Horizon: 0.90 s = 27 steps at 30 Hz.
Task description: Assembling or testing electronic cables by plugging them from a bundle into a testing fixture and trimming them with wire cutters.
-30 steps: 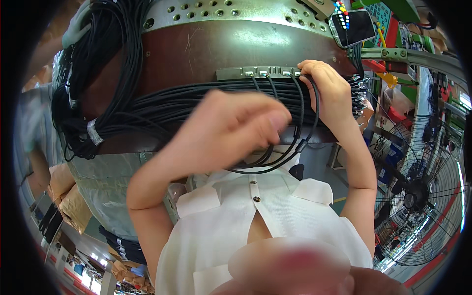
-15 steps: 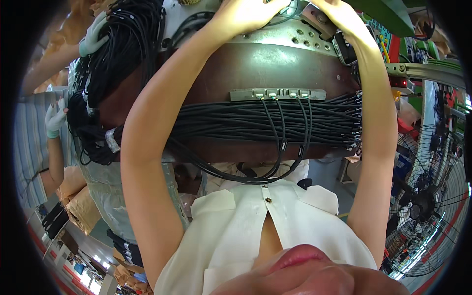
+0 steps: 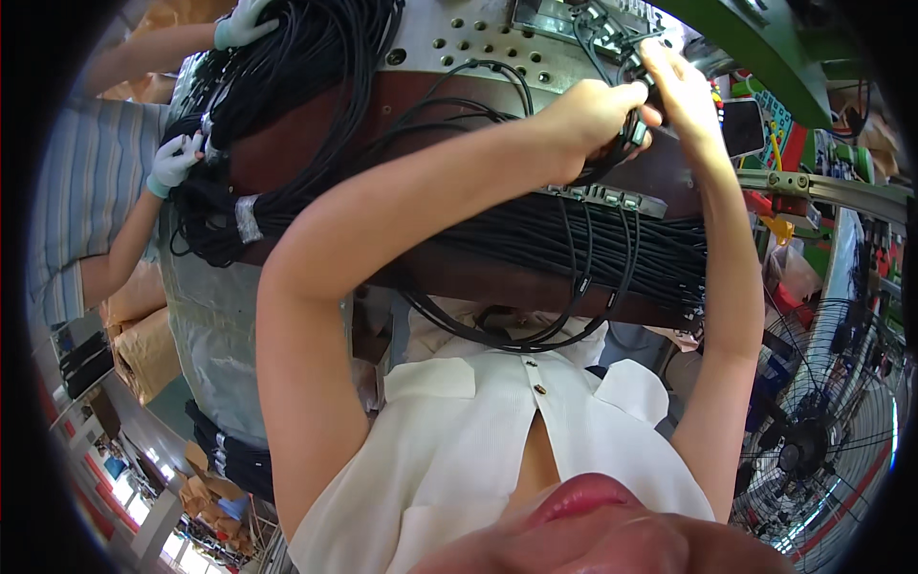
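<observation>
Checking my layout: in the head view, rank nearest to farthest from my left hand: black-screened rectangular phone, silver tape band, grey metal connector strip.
1. Grey metal connector strip, below your left hand
2. Black-screened rectangular phone, right
3. Silver tape band, far left

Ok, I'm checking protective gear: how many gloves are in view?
2: one glove at upper left, on the black cables; another glove lower, at the cables' left edge. Others may be hidden.

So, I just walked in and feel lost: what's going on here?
The person's left grip holds a bunch of slim black cables, with the right grip at its upper end. Below, a narrow grey metal strip holds several plugged-in black cables. At the left, a co-worker in white gloves handles a thick black cable bundle.
</observation>
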{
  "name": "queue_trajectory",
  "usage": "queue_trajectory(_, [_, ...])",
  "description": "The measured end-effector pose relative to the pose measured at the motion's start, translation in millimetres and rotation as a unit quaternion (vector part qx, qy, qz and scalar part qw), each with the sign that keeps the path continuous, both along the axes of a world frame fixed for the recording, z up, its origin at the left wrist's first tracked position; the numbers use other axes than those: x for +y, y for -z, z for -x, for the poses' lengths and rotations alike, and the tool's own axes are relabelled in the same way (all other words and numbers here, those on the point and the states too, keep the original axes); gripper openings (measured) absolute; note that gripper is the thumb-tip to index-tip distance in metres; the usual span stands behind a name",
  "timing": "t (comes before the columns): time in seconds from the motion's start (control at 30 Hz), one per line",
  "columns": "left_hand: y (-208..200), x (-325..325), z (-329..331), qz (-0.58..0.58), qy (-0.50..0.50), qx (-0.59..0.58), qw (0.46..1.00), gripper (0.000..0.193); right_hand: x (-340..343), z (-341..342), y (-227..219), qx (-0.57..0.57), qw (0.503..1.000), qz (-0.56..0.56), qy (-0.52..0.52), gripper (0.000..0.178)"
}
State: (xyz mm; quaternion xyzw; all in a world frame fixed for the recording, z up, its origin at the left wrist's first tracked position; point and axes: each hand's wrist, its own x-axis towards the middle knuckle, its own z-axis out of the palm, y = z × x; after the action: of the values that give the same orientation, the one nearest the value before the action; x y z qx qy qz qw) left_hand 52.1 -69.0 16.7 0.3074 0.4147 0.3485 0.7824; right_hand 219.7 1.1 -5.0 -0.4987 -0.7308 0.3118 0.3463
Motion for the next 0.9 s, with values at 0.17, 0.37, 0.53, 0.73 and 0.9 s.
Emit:
queue_trajectory(0.17, [-25, -56, 69, -0.060, 0.071, 0.011, 0.996, 0.034, -24, 7, 1, -0.056, 0.985, 0.156, -0.040, 0.039])
queue_trajectory(0.37, [-50, -13, 254, -0.360, -0.385, 0.517, 0.675, 0.055, -44, 21, 14, -0.290, 0.918, -0.227, -0.150, 0.038])
queue_trajectory(0.53, [-42, -25, 289, -0.265, -0.150, 0.821, 0.483, 0.065, -88, 7, -2, -0.165, 0.954, -0.226, -0.110, 0.031])
queue_trajectory(0.73, [-1, -88, 90, -0.051, 0.240, 0.228, 0.942, 0.045, -121, 2, 12, -0.113, 0.981, -0.063, -0.144, 0.017])
queue_trajectory(0.9, [-8, -77, 19, 0.066, 0.125, -0.097, 0.985, 0.045, -45, 23, -6, -0.138, 0.965, -0.221, -0.035, 0.018])
